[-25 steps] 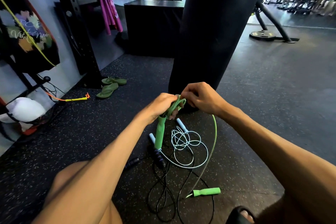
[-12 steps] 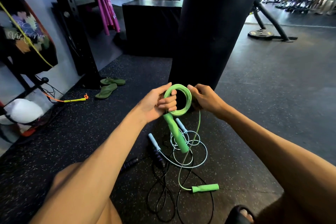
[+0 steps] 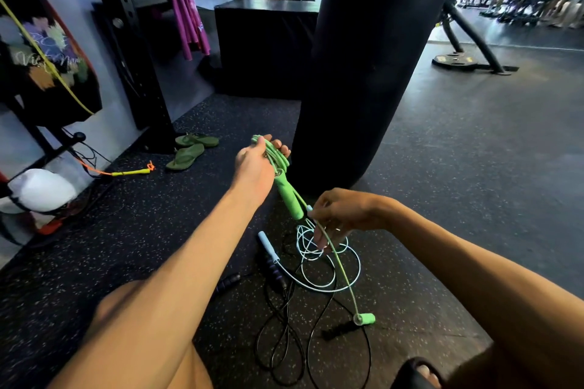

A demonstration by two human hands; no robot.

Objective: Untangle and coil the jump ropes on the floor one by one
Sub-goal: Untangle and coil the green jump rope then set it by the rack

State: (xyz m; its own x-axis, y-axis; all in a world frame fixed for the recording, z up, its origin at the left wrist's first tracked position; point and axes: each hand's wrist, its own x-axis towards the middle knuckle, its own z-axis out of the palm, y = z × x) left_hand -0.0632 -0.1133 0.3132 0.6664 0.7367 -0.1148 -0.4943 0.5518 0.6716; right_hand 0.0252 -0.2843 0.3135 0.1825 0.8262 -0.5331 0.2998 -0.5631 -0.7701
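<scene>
Where left fingers curl, green rope is half-hidden.

On the black printed bag by the wall, pale script reads "Viet Nam". I can't read anything else.

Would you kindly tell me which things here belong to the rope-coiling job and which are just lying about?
For the job:
- green jump rope, gripped by the left hand and pinched by the right hand
- pale blue rope and black rope, tangled on the floor

Lying about:
- green flip-flops
- pink towel
- punching bag
- weight plate
</scene>
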